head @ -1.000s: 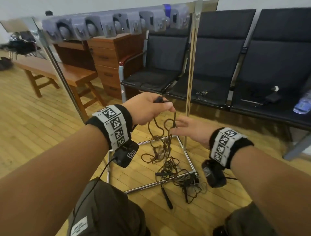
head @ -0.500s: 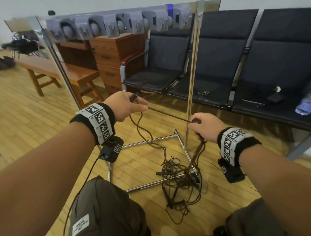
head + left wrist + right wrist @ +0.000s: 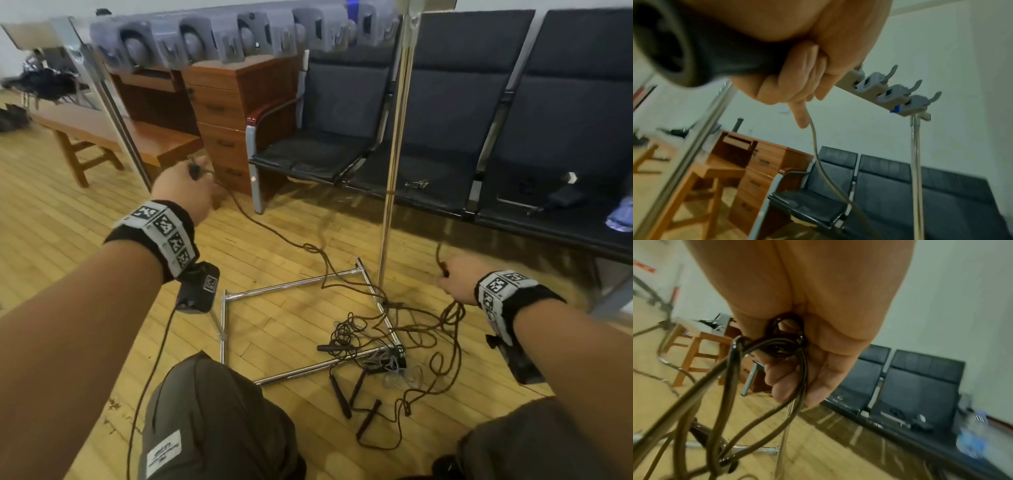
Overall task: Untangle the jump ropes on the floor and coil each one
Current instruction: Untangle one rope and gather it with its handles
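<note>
A brown jump rope (image 3: 274, 236) runs slack from my left hand (image 3: 186, 192) down to the floor and on to my right hand (image 3: 455, 282). The left hand, raised at the far left, grips the rope's dark handle (image 3: 194, 170); the cord (image 3: 818, 159) leaves below its curled fingers (image 3: 797, 91). My right hand (image 3: 797, 369), low on the right, holds several brown loops (image 3: 764, 363) in its curled fingers. On the floor between them lies a tangle of ropes (image 3: 383, 346) with black handles (image 3: 340, 397), wound round the rack's corner.
A chrome rack (image 3: 390, 192) with grey hooks (image 3: 239, 37) on its top bar stands right in front; its floor frame (image 3: 298, 282) lies under the ropes. Black chairs (image 3: 445, 144) line the wall behind; a wooden bench (image 3: 113, 133) and drawers (image 3: 222, 113) stand to the left.
My hands have moved far apart: the left rose and went left with the handle, the right dropped to the right with the loops. The taut stretch between them has gone slack.
</note>
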### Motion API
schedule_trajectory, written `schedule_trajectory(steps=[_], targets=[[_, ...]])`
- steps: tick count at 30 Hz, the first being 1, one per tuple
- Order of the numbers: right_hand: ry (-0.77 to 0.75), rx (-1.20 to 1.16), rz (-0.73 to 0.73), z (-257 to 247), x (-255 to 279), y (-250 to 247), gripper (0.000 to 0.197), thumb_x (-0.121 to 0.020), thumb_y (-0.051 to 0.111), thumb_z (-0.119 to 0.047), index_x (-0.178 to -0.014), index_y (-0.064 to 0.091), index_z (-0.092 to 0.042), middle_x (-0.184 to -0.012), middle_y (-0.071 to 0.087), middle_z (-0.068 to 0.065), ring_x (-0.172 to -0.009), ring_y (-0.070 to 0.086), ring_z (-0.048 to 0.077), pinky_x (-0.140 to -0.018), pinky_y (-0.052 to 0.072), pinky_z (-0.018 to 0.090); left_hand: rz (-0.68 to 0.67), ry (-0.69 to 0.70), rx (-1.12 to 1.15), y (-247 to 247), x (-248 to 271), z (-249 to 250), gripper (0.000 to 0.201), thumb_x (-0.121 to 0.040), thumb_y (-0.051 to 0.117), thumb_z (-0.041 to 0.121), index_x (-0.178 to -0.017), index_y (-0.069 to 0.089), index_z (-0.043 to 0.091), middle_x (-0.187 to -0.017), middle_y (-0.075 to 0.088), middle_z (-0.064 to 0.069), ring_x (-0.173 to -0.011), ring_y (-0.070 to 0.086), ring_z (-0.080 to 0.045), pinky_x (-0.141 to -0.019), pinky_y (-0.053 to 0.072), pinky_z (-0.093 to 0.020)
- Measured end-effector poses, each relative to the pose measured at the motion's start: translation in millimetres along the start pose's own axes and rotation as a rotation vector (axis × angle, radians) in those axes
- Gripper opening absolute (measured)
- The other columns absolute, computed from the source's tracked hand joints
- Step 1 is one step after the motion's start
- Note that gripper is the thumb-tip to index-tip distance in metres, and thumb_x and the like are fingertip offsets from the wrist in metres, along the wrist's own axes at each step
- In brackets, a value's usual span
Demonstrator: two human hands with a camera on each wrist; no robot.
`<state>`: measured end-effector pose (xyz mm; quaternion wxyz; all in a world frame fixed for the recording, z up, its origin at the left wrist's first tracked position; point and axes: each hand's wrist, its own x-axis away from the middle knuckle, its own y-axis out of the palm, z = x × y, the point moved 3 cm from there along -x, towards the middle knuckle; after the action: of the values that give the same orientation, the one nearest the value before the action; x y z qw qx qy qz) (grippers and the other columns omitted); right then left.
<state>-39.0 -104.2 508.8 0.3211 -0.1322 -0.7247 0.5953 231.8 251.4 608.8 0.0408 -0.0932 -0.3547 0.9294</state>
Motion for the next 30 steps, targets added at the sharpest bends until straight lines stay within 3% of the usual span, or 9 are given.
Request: schedule_trajectory(steps=[2,4,7,10,17,21,24,27,30], targets=[[0.056,-0.159,-0.008,11.0,-0.9,5.7,0.03,-0.104,0.054,-0.028,-0.106,0.071,-0.003,-0.099,0.073,0.012,-0.095,0.069,0.028,-0.08,0.056,0.036,0.024,0.023,-0.03,-2.1,0.2,-5.7,0.041,-0.107,0.051,0.032,-0.148,0.056,0.032,-0.128,0.07,-0.004,-0.104,0.071,-0.034,-0.089,0.061,-0.049],[0.051,-0.39,-0.008,6.4,0.2,9.7,0.031,-0.103,0.056,-0.029,-0.102,0.071,-0.002,-0.098,0.075,0.019,-0.093,0.071,0.032,-0.086,0.059,0.044,-0.057,0.046,0.011,14.3,9.8,-3.2,0.04,-0.106,0.053,0.034,-0.145,0.055,0.042,-0.117,0.071,0.004,-0.086,0.073,-0.025,-0.07,0.063,-0.04],[0.044,-0.738,-0.027,-16.5,6.4,9.5,0.021,-0.104,0.055,-0.027,-0.109,0.067,-0.009,-0.099,0.074,0.018,-0.09,0.073,0.027,-0.065,0.059,0.033,-0.217,0.056,0.079,57.9,29.3,4.4,0.032,-0.106,0.054,0.032,-0.135,0.06,0.044,-0.107,0.071,0.01,-0.075,0.074,-0.013,-0.053,0.057,-0.024],[0.011,-0.899,-0.082,-39.5,13.2,6.8,0.013,-0.104,0.055,-0.029,-0.11,0.064,-0.021,-0.099,0.076,0.012,-0.087,0.075,0.019,-0.06,0.056,0.027,-0.386,0.053,0.168,98.9,46.3,2.1,0.022,-0.106,0.056,0.027,-0.12,0.068,0.039,-0.112,0.069,0.009,-0.084,0.076,-0.011,-0.064,0.063,-0.028],[-0.02,-1.183,-0.093,-53.5,4.6,8.2,0.018,-0.104,0.056,-0.023,-0.116,0.065,-0.012,-0.085,0.066,0.009,-0.077,0.077,0.021,-0.08,0.064,0.052,-0.745,0.029,0.193,181.6,79.6,-21.1,0.021,-0.1,0.066,0.021,-0.105,0.074,0.04,-0.103,0.073,0.001,-0.063,0.071,-0.013,-0.056,0.055,-0.024],[0.001,-1.398,-0.125,-60.7,-4.8,4.9,0.023,-0.105,0.054,-0.018,-0.121,0.061,-0.004,-0.069,0.059,0.004,-0.073,0.075,0.026,-0.073,0.065,0.049,-1.037,0.108,0.073,226.7,106.6,-23.1,0.034,-0.082,0.081,0.038,-0.106,0.07,0.061,-0.102,0.075,0.014,-0.048,0.057,0.001,-0.042,0.043,-0.018],[-0.02,-1.522,-0.148,-63.9,-12.2,0.0,0.026,-0.107,0.051,-0.017,-0.125,0.059,0.0,-0.071,0.057,0.006,-0.074,0.075,0.028,-0.074,0.064,0.05,-1.217,0.147,-0.02,257.8,130.6,-23.3,0.049,-0.063,0.082,0.062,-0.096,0.053,0.084,-0.11,0.069,0.028,-0.068,0.065,0.014,-0.047,0.043,-0.011],[-0.011,-1.639,-0.145,-63.3,-21.0,-1.8,0.028,-0.106,0.051,-0.017,-0.126,0.059,0.002,-0.073,0.057,0.007,-0.081,0.075,0.032,-0.081,0.063,0.054,-1.289,0.168,-0.061,291.2,151.4,-22.7,0.047,-0.056,0.082,0.072,-0.094,0.056,0.066,-0.109,0.069,0.024,-0.086,0.066,0.006,-0.068,0.051,-0.02],[-0.012,-1.758,-0.157,-61.9,-30.9,1.6,0.028,-0.107,0.049,-0.018,-0.124,0.058,0.002,-0.072,0.056,0.007,-0.083,0.075,0.034,-0.082,0.062,0.055,-1.138,0.264,-0.185,319.1,156.1,-17.1,0.033,-0.072,0.079,0.069,-0.081,0.054,0.048,-0.087,0.065,0.019,-0.079,0.061,-0.001,-0.062,0.045,-0.023]])
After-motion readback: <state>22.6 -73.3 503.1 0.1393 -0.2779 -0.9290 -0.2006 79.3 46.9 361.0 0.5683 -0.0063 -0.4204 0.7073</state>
